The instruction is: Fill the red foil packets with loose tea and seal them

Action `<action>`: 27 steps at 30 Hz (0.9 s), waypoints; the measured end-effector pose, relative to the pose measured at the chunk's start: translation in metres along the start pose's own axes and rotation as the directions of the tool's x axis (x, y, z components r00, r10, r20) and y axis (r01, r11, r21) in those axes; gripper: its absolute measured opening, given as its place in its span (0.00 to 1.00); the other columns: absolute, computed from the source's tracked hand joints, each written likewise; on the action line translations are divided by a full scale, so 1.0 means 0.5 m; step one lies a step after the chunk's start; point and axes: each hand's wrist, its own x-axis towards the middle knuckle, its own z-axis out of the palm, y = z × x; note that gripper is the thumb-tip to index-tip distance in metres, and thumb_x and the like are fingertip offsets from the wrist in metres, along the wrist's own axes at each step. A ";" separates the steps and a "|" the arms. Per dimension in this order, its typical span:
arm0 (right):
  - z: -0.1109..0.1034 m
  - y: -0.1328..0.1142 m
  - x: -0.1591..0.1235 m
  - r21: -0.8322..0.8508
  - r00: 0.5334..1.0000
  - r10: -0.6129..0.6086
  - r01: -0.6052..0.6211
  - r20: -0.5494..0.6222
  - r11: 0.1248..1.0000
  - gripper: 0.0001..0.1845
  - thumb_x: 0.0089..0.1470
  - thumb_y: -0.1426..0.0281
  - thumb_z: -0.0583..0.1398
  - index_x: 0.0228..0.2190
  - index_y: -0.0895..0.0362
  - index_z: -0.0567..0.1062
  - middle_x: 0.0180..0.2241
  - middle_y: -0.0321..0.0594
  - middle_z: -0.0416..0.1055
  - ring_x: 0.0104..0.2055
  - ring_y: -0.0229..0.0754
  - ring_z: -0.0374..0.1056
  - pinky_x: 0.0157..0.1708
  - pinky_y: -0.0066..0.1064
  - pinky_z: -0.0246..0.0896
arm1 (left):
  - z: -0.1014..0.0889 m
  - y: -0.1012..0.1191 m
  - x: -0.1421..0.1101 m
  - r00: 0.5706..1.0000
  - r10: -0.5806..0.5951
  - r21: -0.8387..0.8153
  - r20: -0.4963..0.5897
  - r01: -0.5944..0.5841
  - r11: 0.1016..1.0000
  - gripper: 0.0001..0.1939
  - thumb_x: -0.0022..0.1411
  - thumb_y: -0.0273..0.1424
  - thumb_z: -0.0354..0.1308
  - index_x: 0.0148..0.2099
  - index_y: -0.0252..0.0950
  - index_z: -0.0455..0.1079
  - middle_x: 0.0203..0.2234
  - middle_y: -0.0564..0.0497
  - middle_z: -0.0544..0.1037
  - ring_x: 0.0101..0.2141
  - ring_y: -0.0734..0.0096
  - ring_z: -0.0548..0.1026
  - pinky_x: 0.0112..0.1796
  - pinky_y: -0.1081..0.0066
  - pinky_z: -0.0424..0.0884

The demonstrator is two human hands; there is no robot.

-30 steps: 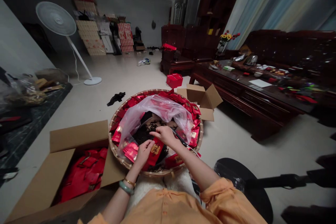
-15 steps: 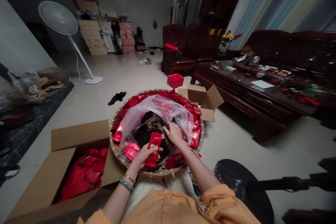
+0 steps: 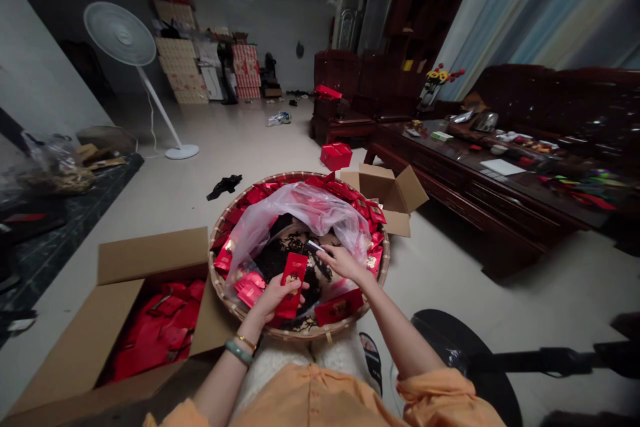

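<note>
My left hand [image 3: 275, 298] is closed around a red foil pouch [image 3: 295, 272] with dark and gold print, held upright over the near part of the round bamboo basket [image 3: 214, 267]. In my right hand [image 3: 343, 261] is a slim tool [image 3: 314, 246], white at one end and dark elsewhere; its exact kind is not clear. The tool is above dark loose leaves [image 3: 270, 257] in an opened clear plastic bag [image 3: 305, 197] lining the basket. Red packets [image 3: 250, 288] lie around the bag, and another red pouch [image 3: 340, 307] rests flat near my right wrist.
An open carton [image 3: 120, 313] of red packets stands left of the basket. Beyond it on the right are another open carton [image 3: 397, 193], a red box [image 3: 335, 156] and a dark wooden table [image 3: 450, 173]. A black round base [image 3: 465, 360] is at lower right, a white fan [image 3: 181, 151] far left.
My right hand has lifted slightly from the leaves and moved right; the slim tool now shows in its fingers. My left hand still holds the pouch in nearly the same place.
</note>
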 end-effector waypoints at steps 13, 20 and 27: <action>0.017 -0.065 0.028 -0.035 0.996 -0.070 0.072 0.056 0.997 0.25 0.52 0.51 0.55 0.22 0.59 0.75 0.16 0.32 0.63 0.20 0.32 0.55 0.22 0.25 0.43 | 0.017 -0.006 -0.006 0.999 -0.019 -0.046 0.029 0.021 0.999 0.23 0.48 0.46 0.62 0.38 0.33 0.65 0.25 0.47 0.77 0.18 0.73 0.72 0.21 0.73 0.68; 0.022 -0.052 0.028 -0.074 0.999 -0.008 0.011 0.045 0.997 0.25 0.51 0.50 0.55 0.23 0.58 0.77 0.16 0.34 0.65 0.21 0.33 0.57 0.22 0.25 0.42 | 0.023 -0.011 -0.005 0.978 -0.201 -0.244 0.056 0.209 0.947 0.35 0.55 0.58 0.42 0.38 0.30 0.70 0.20 0.45 0.76 0.19 0.68 0.74 0.19 0.73 0.68; 0.029 -0.050 0.031 -0.107 1.000 -0.011 0.014 0.029 0.994 0.23 0.52 0.51 0.56 0.23 0.57 0.76 0.17 0.34 0.65 0.21 0.33 0.57 0.22 0.25 0.42 | 0.026 -0.006 -0.006 0.978 -0.208 -0.306 0.031 0.208 0.929 0.29 0.60 0.52 0.42 0.40 0.30 0.70 0.21 0.45 0.76 0.19 0.68 0.74 0.20 0.72 0.69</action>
